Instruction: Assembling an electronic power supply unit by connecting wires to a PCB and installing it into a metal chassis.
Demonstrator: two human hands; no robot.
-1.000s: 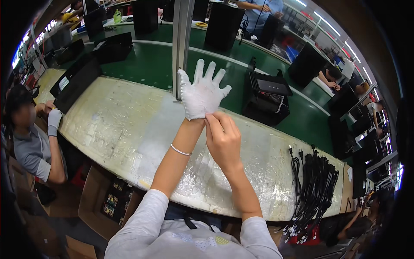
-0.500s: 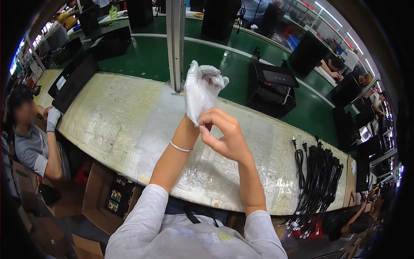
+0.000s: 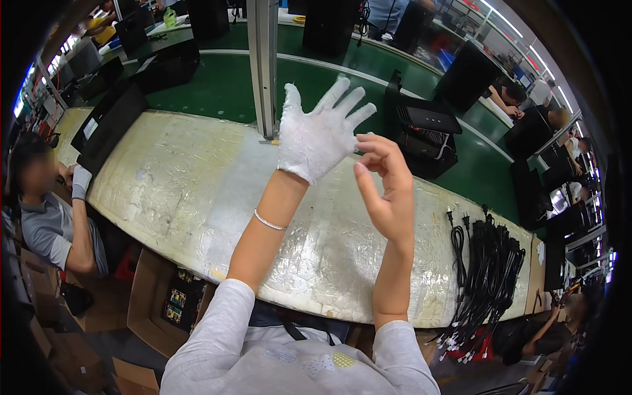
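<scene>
The left hand (image 3: 320, 135) is raised above the table (image 3: 178, 191) with its fingers spread wide, wearing a white glove (image 3: 309, 148) that covers it to the wrist. The bare right hand (image 3: 388, 191) is just beside it, fingers loosely curled and holding nothing.

White glove on left hand (image 3: 320, 135), thin bracelet (image 3: 269, 221), grey sleeves (image 3: 217, 329)

Both hands are raised above the wrapped worktable (image 3: 197, 191), whose middle and left stretch lies bare, giving open passage. A metal post (image 3: 263, 66) stands at its far edge, just left of the gloved left hand (image 3: 319, 135). Black cables (image 3: 487, 276) crowd the right end; a black device (image 3: 424, 131) blocks beyond the right hand (image 3: 388, 191)
</scene>
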